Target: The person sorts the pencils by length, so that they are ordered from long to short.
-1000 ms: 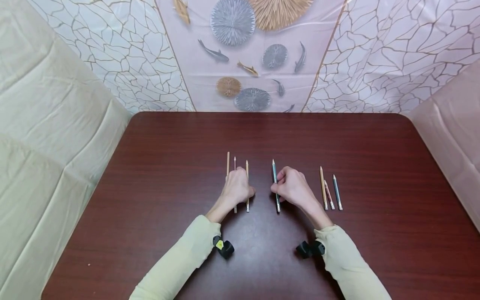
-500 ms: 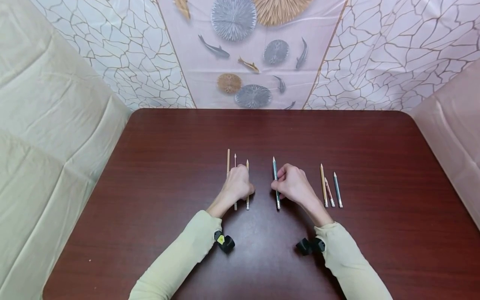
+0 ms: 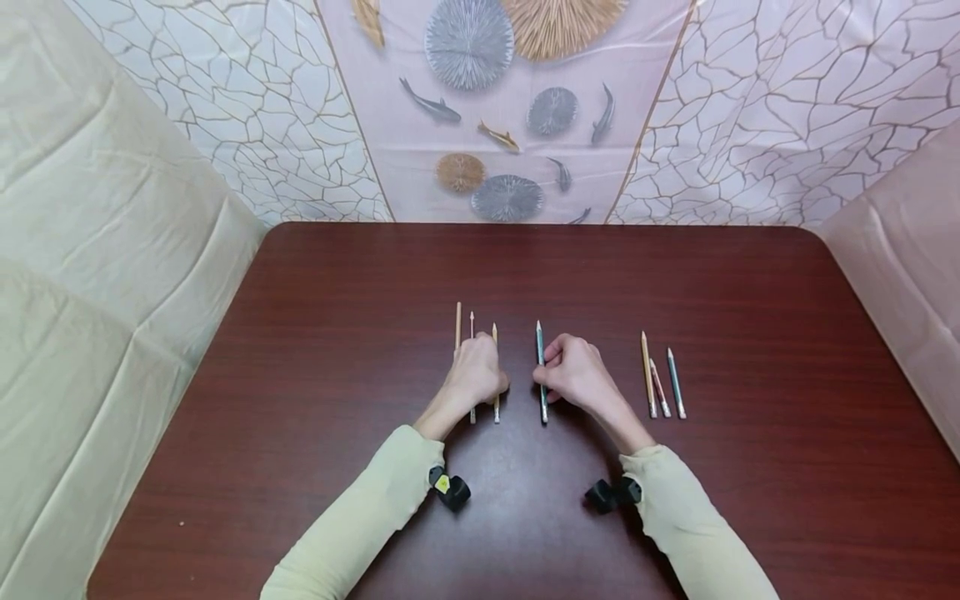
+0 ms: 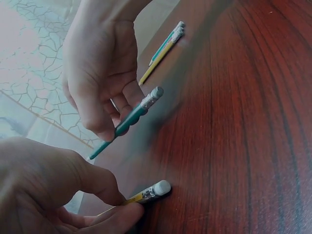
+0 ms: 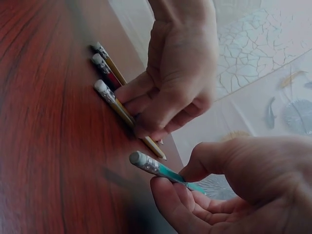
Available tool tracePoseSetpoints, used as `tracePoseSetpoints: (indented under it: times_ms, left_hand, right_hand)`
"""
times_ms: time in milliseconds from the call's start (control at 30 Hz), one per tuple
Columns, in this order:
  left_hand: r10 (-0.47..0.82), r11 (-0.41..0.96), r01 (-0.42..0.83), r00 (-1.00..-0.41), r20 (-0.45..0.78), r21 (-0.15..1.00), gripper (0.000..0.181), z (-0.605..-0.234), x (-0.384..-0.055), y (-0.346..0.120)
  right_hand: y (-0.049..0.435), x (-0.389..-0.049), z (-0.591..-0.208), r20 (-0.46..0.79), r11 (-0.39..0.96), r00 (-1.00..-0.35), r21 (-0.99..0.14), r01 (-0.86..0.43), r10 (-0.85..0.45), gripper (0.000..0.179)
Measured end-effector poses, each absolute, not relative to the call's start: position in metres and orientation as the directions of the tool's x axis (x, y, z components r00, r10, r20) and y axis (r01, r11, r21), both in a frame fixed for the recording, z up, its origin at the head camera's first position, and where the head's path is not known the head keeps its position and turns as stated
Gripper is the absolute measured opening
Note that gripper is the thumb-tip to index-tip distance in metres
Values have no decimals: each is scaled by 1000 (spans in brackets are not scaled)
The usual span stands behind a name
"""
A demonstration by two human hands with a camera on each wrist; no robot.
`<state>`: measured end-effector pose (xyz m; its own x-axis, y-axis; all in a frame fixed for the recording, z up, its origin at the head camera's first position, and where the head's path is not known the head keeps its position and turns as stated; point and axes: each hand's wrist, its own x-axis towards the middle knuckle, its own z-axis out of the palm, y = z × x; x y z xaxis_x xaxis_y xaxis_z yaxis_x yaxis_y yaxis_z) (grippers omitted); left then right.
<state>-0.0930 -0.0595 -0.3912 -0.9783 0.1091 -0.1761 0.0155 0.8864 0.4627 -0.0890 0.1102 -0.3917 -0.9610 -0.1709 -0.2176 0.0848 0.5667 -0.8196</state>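
Observation:
Near the middle of the table, my left hand [image 3: 475,369] pinches a yellow pencil [image 4: 146,196] that lies on the wood, eraser end toward me. Beside it, partly under the hand, lie a reddish pencil [image 3: 472,327] and another yellowish pencil [image 3: 458,323]. My right hand [image 3: 577,369] pinches a green pencil [image 5: 168,173] between thumb and fingers. Its tip points away from me, and in the wrist views it is raised above the table. A gap separates it from the left hand's pencil.
To the right on the dark red wooden table [image 3: 375,275] lie a yellow pencil [image 3: 647,375], a reddish pencil [image 3: 660,390] and a blue pencil [image 3: 676,383]. Pale cloth [image 3: 135,250] hangs at the sides, patterned fabric [image 3: 300,125] behind.
My right hand has shifted slightly left with the green pencil, closer to my left hand. The left hand and the pencils lying on the table stay about where they were.

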Motion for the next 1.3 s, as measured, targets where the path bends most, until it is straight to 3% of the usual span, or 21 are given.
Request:
tracePoseSetpoints:
  times_ms: [633, 1300]
  left_hand:
    - [90, 890, 1, -981, -173, 455, 33, -392, -93, -59]
    - [84, 873, -18, -979, -187, 487, 27, -393, -91, -60]
  right_hand:
    - [91, -90, -393, -209, 581, -963, -810, 71, -173, 19]
    - [80, -89, -395, -207, 689, -960, -724, 23, -186, 19]
